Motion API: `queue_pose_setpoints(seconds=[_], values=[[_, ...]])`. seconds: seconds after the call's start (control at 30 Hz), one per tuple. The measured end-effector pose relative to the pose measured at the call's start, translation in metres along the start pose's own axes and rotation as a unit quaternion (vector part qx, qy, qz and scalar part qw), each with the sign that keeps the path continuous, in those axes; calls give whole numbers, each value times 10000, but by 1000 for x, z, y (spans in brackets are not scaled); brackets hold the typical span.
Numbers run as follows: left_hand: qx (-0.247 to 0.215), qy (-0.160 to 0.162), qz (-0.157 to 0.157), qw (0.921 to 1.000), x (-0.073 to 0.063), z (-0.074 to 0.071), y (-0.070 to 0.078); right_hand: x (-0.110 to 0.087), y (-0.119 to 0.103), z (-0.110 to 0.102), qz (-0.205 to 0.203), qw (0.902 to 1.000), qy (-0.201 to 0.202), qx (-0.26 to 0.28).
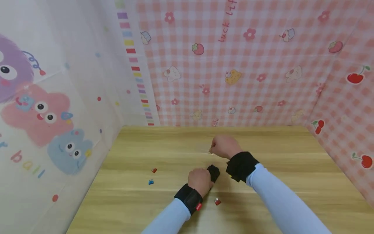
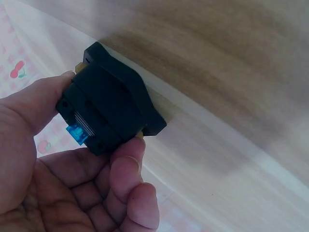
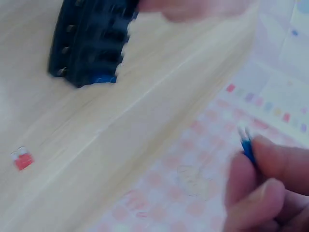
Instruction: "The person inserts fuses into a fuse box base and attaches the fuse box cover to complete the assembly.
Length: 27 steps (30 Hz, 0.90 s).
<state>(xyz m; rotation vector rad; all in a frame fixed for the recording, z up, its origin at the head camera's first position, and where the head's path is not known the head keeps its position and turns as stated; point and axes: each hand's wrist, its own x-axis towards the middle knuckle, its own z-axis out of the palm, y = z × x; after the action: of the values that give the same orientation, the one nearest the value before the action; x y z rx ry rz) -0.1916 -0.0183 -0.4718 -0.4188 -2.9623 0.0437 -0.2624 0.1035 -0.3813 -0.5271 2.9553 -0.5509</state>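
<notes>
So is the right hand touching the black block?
No, the right hand pinches a small blue fuse, clear of the black block.

Cropped and Blurred

Right-wrist view: black block (image 3: 94,43), at 11 o'clock, blurred and cut by the top edge; left hand (image 3: 200,8), between 12 and 1, likewise; right hand (image 3: 275,191), cropped at 4, hiding the lower end of the blue piece (image 3: 247,149); head view: left sleeve (image 1: 170,216) cut off near 6, right sleeve (image 1: 287,201) towards 5.

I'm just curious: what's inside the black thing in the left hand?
A blue piece shows at one end of the black thing; its casing hides everything deeper.
</notes>
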Motion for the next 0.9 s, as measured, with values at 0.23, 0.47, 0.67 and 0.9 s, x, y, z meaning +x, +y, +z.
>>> queue_pose_setpoints(seconds=[0.23, 0.47, 0.67, 0.9], values=[[-283, 106, -4, 9995, -2, 0, -2, -4, 15, 23, 687, 9937, -827, 331], [-346, 99, -48, 9993, 2, 0, -3, -3, 17, 38, 574, 9958, -612, -362], [-406, 26, -49, 9992, 4, 3, -4, -2, 15, 41, 547, 9950, -677, -496], [-511, -20, -82, 9987, 3, 7, -5, 0, 9, 45, 438, 9920, -683, -966]])
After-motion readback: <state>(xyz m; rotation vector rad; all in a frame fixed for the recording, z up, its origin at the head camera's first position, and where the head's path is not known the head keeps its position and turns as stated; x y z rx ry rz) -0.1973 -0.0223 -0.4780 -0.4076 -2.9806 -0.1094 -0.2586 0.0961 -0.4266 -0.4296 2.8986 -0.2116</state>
